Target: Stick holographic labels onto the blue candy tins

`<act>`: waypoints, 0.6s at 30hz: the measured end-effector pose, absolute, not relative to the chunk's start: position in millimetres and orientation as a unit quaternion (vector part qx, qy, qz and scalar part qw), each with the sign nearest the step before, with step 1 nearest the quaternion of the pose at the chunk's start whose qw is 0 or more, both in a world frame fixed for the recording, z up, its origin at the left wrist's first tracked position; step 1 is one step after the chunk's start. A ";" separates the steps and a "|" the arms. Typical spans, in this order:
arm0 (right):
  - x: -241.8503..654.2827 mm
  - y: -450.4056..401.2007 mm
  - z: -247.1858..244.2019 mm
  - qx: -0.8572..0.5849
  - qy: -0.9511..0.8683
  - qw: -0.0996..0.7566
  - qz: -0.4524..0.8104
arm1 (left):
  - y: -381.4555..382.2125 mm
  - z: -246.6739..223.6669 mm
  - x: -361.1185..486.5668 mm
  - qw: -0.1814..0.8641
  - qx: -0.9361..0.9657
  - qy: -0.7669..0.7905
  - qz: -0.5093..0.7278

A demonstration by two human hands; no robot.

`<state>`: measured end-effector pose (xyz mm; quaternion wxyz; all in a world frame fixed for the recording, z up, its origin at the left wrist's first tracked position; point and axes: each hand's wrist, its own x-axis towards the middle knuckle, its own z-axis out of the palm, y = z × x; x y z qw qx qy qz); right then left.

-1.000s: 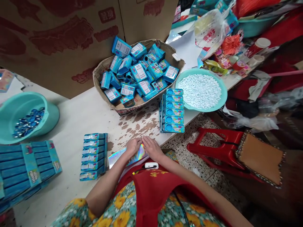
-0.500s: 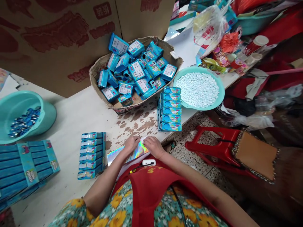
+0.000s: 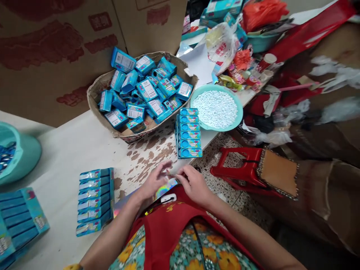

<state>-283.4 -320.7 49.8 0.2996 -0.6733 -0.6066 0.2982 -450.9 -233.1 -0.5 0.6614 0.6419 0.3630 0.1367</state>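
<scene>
A shiny holographic sheet [image 3: 166, 188] lies at the table's front edge, against the red apron, with its left part under my left forearm. My left hand [image 3: 153, 183] is over it, thumb and fingers curled but apart. My right hand [image 3: 194, 184] pinches at the sheet's right end, where a pale piece shows past the fingertips; the exact grip is partly hidden. Just beyond my hands stands a row of blue candy boxes [image 3: 189, 134] with round recesses. Left of my left arm is another row of blue boxes [image 3: 92, 200].
A torn cardboard tray [image 3: 94, 92] holds many loose blue boxes. Right of it stands a teal basin [image 3: 239, 107] of small white candies. A teal tub [image 3: 29, 152] and more packed blue boxes [image 3: 21, 221] are at far left. A red stool [image 3: 239, 161] stands off the table's right side.
The view has turned, so things sit further left. My left fingers have parted from their pinch on the sheet. My right hand has lifted slightly, fingertips still pinched.
</scene>
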 end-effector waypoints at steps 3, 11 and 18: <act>-279.9 -322.0 56.7 -0.716 -0.533 0.340 0.296 | -234.5 25.3 -433.4 0.709 0.611 0.346 0.064; -255.1 -296.4 58.0 -0.799 -0.414 0.423 0.109 | -193.5 53.5 -394.3 0.647 0.687 0.319 0.090; -242.1 -288.3 28.7 -0.805 -0.331 0.479 0.117 | -181.7 24.5 -368.5 0.704 0.642 0.282 0.114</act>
